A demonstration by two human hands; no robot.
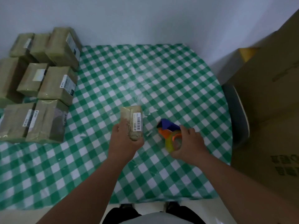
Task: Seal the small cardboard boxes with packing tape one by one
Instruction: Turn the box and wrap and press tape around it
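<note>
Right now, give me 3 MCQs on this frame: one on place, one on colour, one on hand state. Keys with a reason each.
1. Where does the pile of taped boxes sit on the table?
A. left side
B. right edge
C. near edge, centre

2. What colour is the tablecloth's check?
A. red and white
B. green and white
C. blue and yellow

3. What is the left hand doing?
A. lying flat on the cloth
B. gripping the small box
C. holding the tape dispenser

Answers:
1 A, the boxes are stacked along the left of the table.
2 B, the squares are green and white.
3 B, its fingers curl round the near end of the small box, while the right hand grips the tape dispenser.
</note>
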